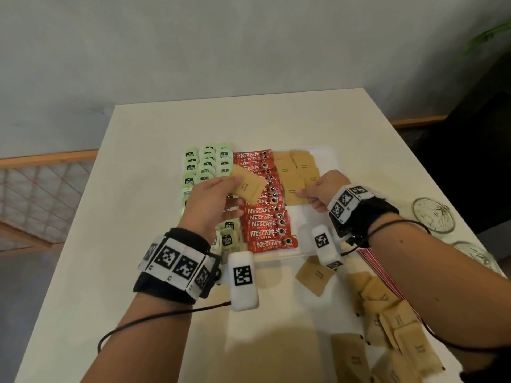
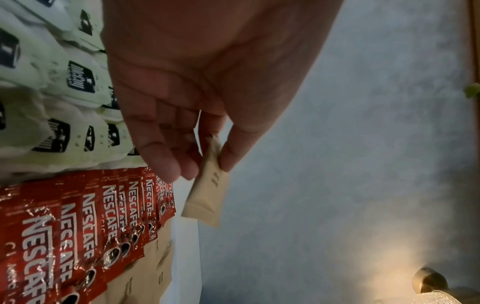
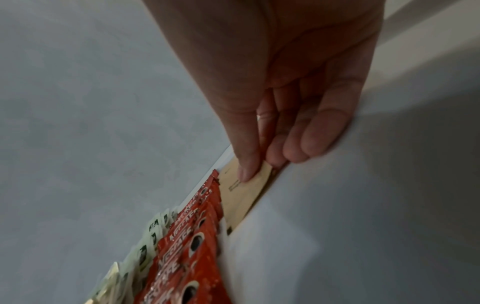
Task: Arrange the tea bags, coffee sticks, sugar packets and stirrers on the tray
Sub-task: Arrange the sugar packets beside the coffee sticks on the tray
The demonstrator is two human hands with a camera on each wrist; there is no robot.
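Laying brown sugar packets: right hand (image 1: 322,190) pinching one (image 1: 297,195) onto tray (image 1: 326,158); left hand (image 1: 210,201) pinching another (image 1: 247,186). Next: tuck alongside.

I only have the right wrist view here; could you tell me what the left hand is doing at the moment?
Observer: The left hand pinches a brown sugar packet above the coffee sticks.
Operator: Thank you. Are any sugar packets off the tray?
Observer: Yes, loose sugar packets lie on the table, near the right forearm.
Operator: And what is on the table's right edge?
Observer: A glass dish sits there, beyond the right hand.
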